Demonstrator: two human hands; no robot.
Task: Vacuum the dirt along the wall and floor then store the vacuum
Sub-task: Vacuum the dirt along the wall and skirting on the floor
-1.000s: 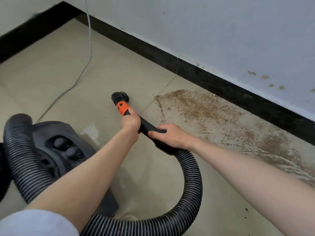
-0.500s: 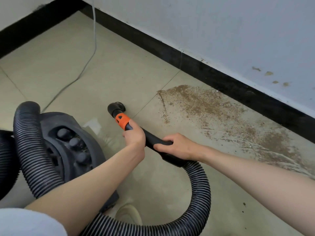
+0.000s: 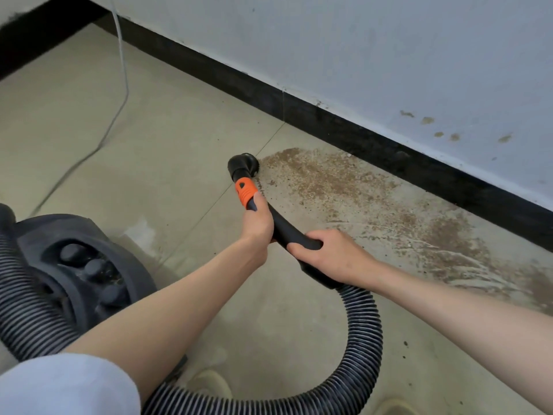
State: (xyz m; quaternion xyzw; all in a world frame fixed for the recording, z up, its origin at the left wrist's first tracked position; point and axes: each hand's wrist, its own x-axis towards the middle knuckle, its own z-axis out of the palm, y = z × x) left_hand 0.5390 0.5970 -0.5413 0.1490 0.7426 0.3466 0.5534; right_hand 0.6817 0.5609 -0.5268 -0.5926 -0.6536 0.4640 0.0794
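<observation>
- Your left hand (image 3: 258, 224) grips the black wand just below its orange collar (image 3: 245, 193), mid-frame.
- Your right hand (image 3: 329, 256) wraps the curved handle where the ribbed hose (image 3: 363, 339) begins.
- The nozzle (image 3: 243, 166) sits at the left edge of the brown dirt (image 3: 344, 187) along the black baseboard (image 3: 329, 121).
- The vacuum body (image 3: 77, 265) rests lower left.

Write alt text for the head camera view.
Both hands, left hand ahead of right hand, grip a black vacuum wand; its nozzle meets brown dirt beside the baseboard.
</observation>
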